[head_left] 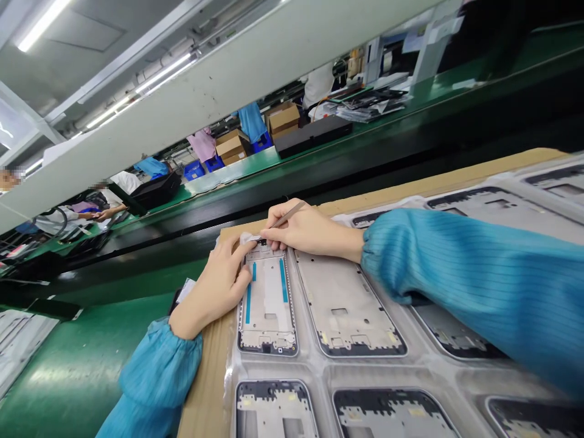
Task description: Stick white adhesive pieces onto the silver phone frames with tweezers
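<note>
A phone frame (269, 292) with blue strips on its light metal face lies in a clear plastic tray (319, 365). My left hand (223, 280) grips its upper left edge, the index finger pressing near the top and the thumb along the side. In my right hand (301, 228) is a slim grey pair of tweezers (287, 216), pinched like a pen. Their tip points at the frame's top edge, where a bit of whitish film (249, 237) shows beside my left fingertip. What the tip touches is too small to tell. Right of it sits a second phone frame (347, 304) under my right wrist.
More phone frames (392, 413) fill the tray's other pockets. Cardboard (205, 377) lies under the tray, above a green bench (118, 347). A dark conveyor edge (182, 237) runs behind. Beyond are cardboard boxes (232, 146), blue bins (194, 170) and people at work.
</note>
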The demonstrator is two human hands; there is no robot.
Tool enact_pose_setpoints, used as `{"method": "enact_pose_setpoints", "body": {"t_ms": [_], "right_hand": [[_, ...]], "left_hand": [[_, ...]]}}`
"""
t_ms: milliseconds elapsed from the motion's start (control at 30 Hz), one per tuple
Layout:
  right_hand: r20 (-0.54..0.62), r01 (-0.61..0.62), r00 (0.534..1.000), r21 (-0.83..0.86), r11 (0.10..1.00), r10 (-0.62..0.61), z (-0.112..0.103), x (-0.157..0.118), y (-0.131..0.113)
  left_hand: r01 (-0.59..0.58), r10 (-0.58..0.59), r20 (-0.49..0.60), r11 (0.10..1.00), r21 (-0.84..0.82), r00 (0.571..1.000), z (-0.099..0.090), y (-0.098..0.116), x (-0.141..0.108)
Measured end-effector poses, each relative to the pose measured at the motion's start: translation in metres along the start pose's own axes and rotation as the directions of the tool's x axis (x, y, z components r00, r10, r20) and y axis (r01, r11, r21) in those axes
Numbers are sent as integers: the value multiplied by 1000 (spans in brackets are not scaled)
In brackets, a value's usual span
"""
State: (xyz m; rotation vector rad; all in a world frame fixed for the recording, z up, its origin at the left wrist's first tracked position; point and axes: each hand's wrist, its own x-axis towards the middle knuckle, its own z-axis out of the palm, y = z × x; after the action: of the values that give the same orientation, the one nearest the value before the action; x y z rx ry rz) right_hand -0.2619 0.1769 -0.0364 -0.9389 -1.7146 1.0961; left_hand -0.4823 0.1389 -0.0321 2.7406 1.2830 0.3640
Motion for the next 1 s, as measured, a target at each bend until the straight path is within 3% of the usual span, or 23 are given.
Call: {"method": "enact_pose_setpoints", "body": {"t_ms": [367,600,1000], "right_hand": [[-16,26,1000,-20,999,-26,2,1,-1],[-32,52,998,-95,994,-56,1,0,-4],[-24,13,1000,-4,1000,-13,3,4,-1]], "left_hand": [[10,-12,-28,999,-39,1000,0,-5,-1],[19,-19,27,1000,0,999,-6,-2,2],[84,-85,-20,994,-67,996,-4,0,-3]]}}
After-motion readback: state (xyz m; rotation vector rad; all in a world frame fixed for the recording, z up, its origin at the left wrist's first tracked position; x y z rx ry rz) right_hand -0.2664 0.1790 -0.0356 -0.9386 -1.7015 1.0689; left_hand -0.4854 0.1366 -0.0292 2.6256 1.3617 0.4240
